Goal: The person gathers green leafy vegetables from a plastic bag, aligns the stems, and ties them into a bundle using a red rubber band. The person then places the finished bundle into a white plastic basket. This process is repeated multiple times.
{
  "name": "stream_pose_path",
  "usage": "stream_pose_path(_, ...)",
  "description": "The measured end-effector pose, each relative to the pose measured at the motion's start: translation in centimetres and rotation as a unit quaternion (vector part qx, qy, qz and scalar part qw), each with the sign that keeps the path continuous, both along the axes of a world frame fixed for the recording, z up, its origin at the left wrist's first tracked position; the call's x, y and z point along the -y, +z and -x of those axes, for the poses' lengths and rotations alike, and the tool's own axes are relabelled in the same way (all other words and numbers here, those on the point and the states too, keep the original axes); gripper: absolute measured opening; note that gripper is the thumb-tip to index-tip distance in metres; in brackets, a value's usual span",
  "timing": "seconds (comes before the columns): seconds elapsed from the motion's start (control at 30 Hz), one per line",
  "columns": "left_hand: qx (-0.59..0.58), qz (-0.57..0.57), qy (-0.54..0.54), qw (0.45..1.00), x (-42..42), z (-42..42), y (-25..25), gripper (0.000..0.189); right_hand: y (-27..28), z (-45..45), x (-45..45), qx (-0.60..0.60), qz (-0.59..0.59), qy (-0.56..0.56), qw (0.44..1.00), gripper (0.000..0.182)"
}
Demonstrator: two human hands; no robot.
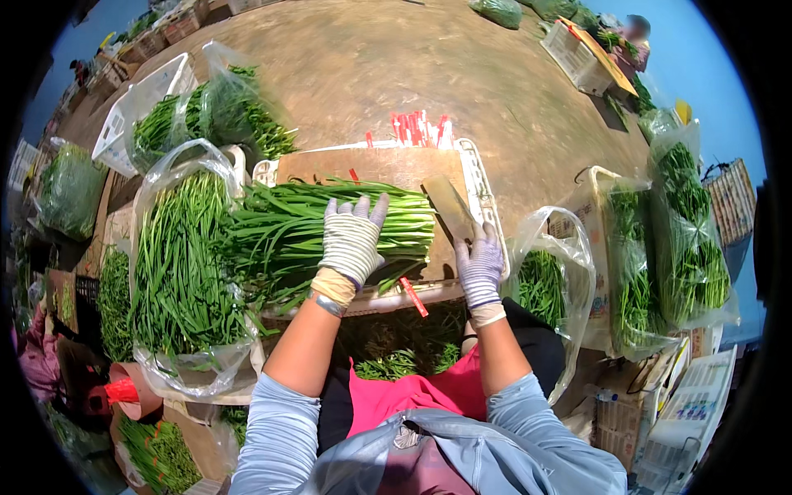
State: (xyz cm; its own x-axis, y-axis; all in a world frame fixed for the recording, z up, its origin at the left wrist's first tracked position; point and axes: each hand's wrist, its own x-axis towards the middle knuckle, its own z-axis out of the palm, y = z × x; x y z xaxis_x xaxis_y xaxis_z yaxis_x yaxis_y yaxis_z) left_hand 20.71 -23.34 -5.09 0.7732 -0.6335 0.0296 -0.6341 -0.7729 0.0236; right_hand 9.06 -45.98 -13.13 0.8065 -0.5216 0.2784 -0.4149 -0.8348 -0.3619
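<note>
A thick bundle of leafy green stalks, like garlic chives [278,216], lies across a wooden board [371,164], its pale cut ends to the right. My left hand [352,238], in a striped glove, rests on top of the bundle with fingers spread and flat. In my gloved right hand [479,263] is the handle end of a broad-bladed knife [448,201]. Its blade slants up and left, just beside the cut ends. Most of the handle is hidden by my fingers. The board lies on an upturned white plastic crate [482,179].
Red-and-white strips [421,130] stand along the crate's far edge; one red strip [413,297] juts from the near edge. An open plastic bag of greens [185,266] adjoins the board's left. Another bag [544,284] stands right. A person [631,49] sits far right behind a crate.
</note>
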Motion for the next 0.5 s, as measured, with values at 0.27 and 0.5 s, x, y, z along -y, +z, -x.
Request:
stream_pose_path(0.27,0.014,0.010,-0.014,1.000,0.2,-0.2,-0.3,0.101,5.5,-10.9,1.2,0.000,-0.200,0.194,0.960,0.040)
stream_pose_path(0.5,0.010,0.005,-0.014,1.000,0.1,-0.3,-0.6,0.092,7.6,-17.7,-1.3,-0.338,-0.065,0.276,0.897,0.038)
